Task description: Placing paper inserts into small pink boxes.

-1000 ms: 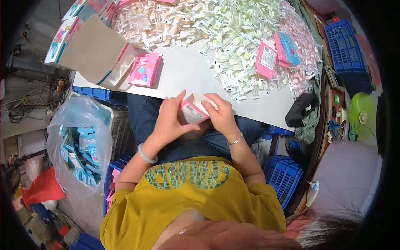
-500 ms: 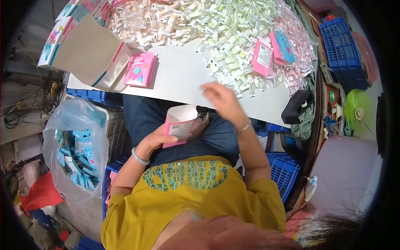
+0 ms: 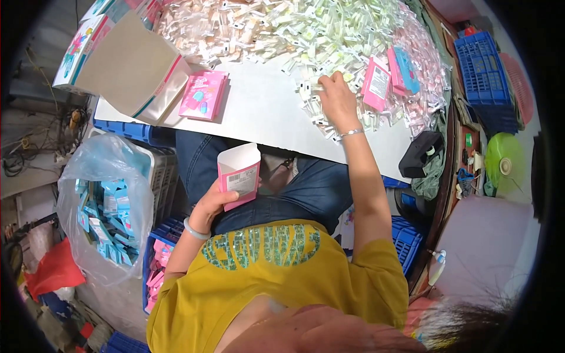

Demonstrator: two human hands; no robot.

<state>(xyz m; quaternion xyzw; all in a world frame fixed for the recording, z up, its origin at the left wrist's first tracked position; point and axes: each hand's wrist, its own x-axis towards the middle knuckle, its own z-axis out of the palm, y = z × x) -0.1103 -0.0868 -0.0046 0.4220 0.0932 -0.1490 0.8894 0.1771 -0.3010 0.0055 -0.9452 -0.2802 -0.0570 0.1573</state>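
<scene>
The left hand (image 3: 215, 203) was clamped around a small pink carton (image 3: 238, 175), open at its top, holding it upright over the lap, just below the near edge of the white worktop (image 3: 265, 115). The right hand (image 3: 336, 97) reached out onto the worktop and rested, fingers curled together, on the near fringe of a large heap of small wrapped sachets (image 3: 306, 29) that covered the far side; whether it pinched one could not be told. A stack of flat pink cartons (image 3: 203, 95) lay near the worktop's left edge, beside a big open cardboard box (image 3: 126, 67). A clear bag of blue packets (image 3: 103, 215) stood on the floor to the person's left.
</scene>
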